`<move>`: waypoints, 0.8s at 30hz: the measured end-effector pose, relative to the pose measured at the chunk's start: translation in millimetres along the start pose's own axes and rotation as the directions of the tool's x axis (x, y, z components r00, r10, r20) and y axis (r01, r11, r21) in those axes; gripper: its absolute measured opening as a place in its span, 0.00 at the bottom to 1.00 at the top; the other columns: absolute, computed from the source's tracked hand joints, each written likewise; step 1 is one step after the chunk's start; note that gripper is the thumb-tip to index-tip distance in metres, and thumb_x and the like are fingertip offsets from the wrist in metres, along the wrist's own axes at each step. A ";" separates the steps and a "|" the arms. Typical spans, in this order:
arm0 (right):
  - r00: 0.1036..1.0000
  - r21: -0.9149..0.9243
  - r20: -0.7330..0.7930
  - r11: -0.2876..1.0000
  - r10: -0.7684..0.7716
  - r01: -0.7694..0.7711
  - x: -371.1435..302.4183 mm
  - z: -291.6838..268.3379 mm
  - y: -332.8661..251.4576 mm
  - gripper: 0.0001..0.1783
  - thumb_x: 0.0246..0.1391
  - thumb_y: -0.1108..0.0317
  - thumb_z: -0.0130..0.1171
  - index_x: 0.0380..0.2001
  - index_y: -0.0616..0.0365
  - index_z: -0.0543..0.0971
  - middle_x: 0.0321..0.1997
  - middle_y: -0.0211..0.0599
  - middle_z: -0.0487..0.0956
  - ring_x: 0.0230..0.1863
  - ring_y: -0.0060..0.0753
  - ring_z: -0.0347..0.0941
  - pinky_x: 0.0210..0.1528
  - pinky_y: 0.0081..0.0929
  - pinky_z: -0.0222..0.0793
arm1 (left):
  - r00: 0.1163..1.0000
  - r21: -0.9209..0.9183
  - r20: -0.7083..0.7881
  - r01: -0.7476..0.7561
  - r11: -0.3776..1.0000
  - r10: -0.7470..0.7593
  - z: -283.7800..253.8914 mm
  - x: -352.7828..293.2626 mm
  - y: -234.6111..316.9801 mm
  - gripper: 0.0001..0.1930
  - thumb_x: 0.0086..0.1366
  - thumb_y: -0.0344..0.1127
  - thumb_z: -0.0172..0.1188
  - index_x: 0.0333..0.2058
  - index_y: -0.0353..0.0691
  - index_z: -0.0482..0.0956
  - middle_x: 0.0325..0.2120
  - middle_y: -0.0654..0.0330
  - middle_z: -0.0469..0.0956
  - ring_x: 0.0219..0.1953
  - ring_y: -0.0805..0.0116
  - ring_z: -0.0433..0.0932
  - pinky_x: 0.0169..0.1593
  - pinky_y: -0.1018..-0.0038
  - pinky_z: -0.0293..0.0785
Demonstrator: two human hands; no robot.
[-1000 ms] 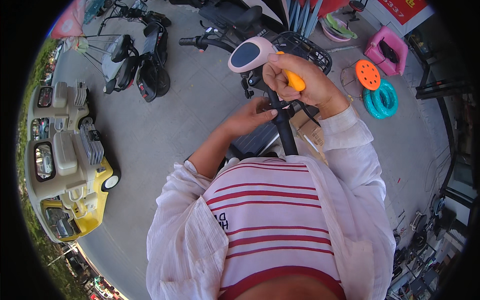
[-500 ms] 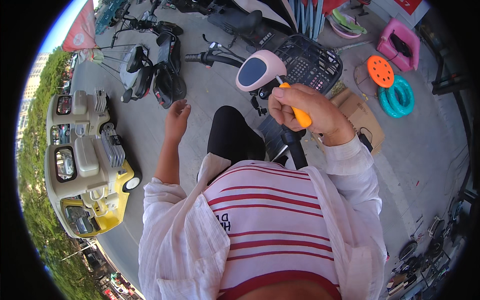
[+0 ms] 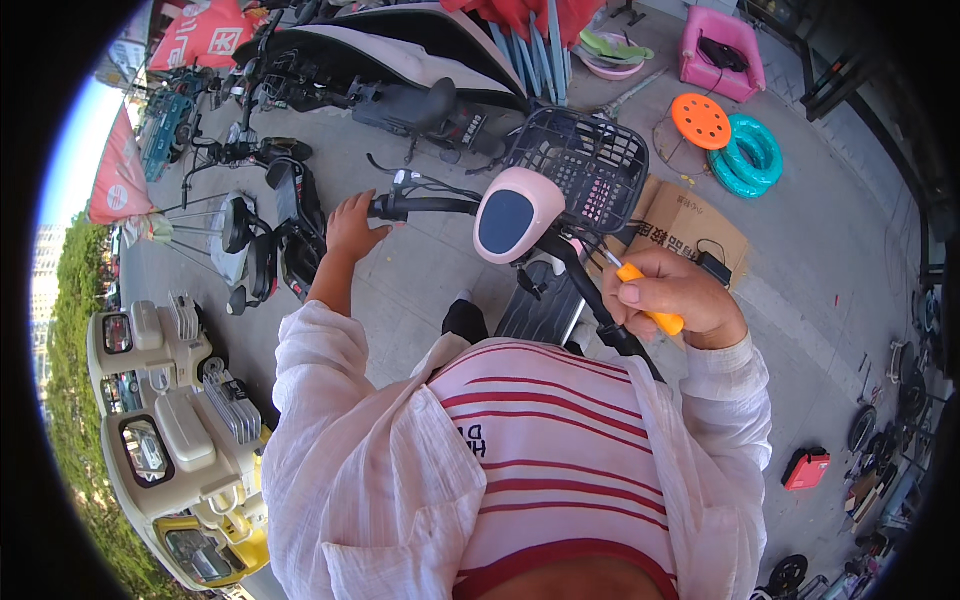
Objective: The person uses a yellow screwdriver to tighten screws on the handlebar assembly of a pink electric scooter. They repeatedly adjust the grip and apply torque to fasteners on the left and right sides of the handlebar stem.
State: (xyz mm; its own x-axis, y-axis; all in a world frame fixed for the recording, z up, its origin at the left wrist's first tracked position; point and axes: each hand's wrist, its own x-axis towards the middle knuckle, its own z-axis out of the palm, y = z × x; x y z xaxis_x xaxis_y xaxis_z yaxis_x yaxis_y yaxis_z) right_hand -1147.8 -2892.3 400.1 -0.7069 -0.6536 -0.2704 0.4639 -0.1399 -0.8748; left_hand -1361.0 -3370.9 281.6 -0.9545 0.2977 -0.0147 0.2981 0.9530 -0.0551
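My right hand (image 3: 690, 300) is closed around a screwdriver (image 3: 668, 322) with an orange handle. Its thin metal shaft points up and left, beside the right side of an electric bike's handlebar (image 3: 583, 280). Reaching forward, my left hand (image 3: 352, 235) has its fingers apart at the end of the left handlebar grip (image 3: 392, 207); I cannot tell if it touches. Between the hands sits the bike's pink display housing (image 3: 545, 200) with a dark oval face. A black basket (image 3: 630, 150) is mounted ahead of it, and the ribbed footboard (image 3: 535, 305) shows below.
A flattened cardboard box (image 3: 715, 235) lies right of the basket. Beyond it are teal rings (image 3: 745, 170), an orange disc stool (image 3: 700, 122) and a pink armchair (image 3: 695, 60). Parked scooters (image 3: 295, 205) stand at left, with beige and yellow vehicles (image 3: 185, 430) nearer. A red case (image 3: 806, 468) lies at right.
My left hand has moved forward to the left handlebar grip. The right hand, still holding the screwdriver, has drawn back from the display toward the right handlebar. The whole view has shifted.
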 end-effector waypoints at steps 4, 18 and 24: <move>0.922 -0.388 -0.362 0.922 -0.137 -0.015 -20.3 28.3 -14.3 0.17 0.64 0.57 0.58 0.30 0.61 0.77 0.26 0.32 0.81 0.28 0.28 0.76 0.32 0.27 0.69 | 0.940 -0.051 0.321 -0.108 0.993 0.119 -6.2 50.8 -1.5 0.23 0.49 0.50 0.73 0.41 0.47 0.82 0.40 0.55 0.83 0.47 0.52 0.80 0.50 0.58 0.76; -0.172 -0.426 -0.461 0.388 -0.870 -0.817 132.2 144.3 20.7 0.11 0.48 0.65 0.69 0.21 0.58 0.79 0.35 0.35 0.76 0.37 0.36 0.66 0.45 0.34 0.59 | 0.919 -0.158 0.107 -0.362 0.919 0.381 40.4 82.7 -47.8 0.15 0.50 0.49 0.69 0.29 0.46 0.80 0.25 0.53 0.82 0.31 0.47 0.83 0.34 0.55 0.77; -0.133 -0.632 -0.544 0.509 -0.829 -0.584 141.4 151.3 20.2 0.08 0.46 0.73 0.58 0.33 0.57 0.81 0.51 0.42 0.74 0.55 0.41 0.64 0.60 0.35 0.56 | 0.916 -0.145 0.026 -0.393 0.908 0.400 53.1 85.1 -75.6 0.15 0.50 0.51 0.69 0.28 0.48 0.79 0.22 0.59 0.81 0.27 0.51 0.82 0.30 0.58 0.77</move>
State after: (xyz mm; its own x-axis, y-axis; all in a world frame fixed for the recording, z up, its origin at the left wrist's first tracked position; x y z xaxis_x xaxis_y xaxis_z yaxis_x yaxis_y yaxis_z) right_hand -1157.5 -3100.1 405.0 -0.5805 0.6076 0.5421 0.3115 0.7808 -0.5416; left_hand -1464.9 -3420.6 231.4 -0.7550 0.6528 -0.0617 0.6460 0.7567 0.1004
